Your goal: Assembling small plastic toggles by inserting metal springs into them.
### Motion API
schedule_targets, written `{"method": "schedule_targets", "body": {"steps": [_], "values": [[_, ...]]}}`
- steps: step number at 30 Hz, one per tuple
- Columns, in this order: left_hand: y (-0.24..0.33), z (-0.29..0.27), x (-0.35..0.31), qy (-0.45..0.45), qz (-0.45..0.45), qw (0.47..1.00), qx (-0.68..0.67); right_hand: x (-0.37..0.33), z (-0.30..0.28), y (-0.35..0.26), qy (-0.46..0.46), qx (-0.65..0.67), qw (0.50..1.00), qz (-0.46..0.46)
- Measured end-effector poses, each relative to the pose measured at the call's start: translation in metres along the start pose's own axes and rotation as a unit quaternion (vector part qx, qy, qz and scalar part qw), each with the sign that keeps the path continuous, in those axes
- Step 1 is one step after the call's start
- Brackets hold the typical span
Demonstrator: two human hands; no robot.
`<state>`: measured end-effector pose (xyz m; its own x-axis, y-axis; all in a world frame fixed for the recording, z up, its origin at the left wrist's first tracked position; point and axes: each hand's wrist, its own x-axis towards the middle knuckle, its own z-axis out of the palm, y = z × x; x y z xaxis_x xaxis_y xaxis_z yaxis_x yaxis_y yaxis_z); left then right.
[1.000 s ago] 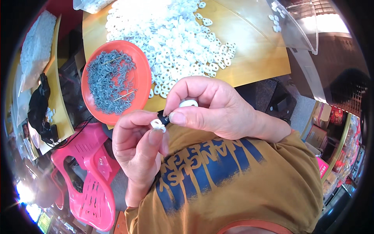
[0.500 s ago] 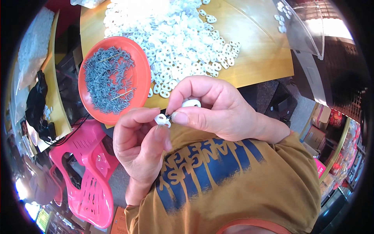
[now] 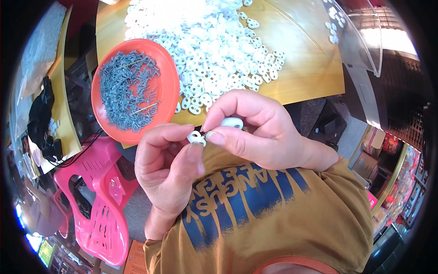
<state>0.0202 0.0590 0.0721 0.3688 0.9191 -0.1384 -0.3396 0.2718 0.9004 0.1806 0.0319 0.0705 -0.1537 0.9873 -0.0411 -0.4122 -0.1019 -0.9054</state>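
Between the thumb and forefinger of my left hand (image 3: 165,176) is a small white plastic piece with holes (image 3: 196,136). My right hand (image 3: 262,130) pinches against its right side, where a tiny dark coiled part, spring-like, shows between the fingertips. A second white piece (image 3: 232,123) is tucked in the curl of my right fingers. Both hands are held close together in front of my brown shirt, just off the table's near edge. Beyond them lies a heap of similar white two-holed pieces (image 3: 210,68). The tips of several fingers are hidden.
On the wooden table (image 3: 315,73), an orange-red plate (image 3: 169,89) holds many small grey parts (image 3: 123,102) and two thin brass-coloured sticks. A clear plastic box (image 3: 365,43) stands at the far right. A pink plastic chair (image 3: 102,223) is at my left, boxes and shelves at right.
Both hands have shifted slightly to the right in the picture, still together. The dark part shows less between the fingertips, and the white piece in my right hand has turned a little.
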Motion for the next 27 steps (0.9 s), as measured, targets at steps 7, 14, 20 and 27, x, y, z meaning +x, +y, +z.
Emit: {"method": "schedule_targets", "body": {"steps": [7,14,20,27], "values": [[0.000,-0.003,-0.001,-0.013,0.031,0.998,0.047,0.005,-0.004,-0.007,0.003,-0.317,0.942,-0.107],[-0.001,-0.007,-0.001,-0.048,0.037,0.998,0.031,0.003,-0.008,-0.012,-0.023,-0.285,0.954,-0.094],[-0.004,-0.008,-0.003,-0.048,0.037,0.998,0.026,-0.001,-0.003,-0.011,-0.008,-0.114,0.993,-0.019],[-0.006,-0.008,-0.004,-0.039,0.057,0.997,0.035,-0.001,-0.004,-0.011,-0.019,-0.160,0.987,-0.008]]}}
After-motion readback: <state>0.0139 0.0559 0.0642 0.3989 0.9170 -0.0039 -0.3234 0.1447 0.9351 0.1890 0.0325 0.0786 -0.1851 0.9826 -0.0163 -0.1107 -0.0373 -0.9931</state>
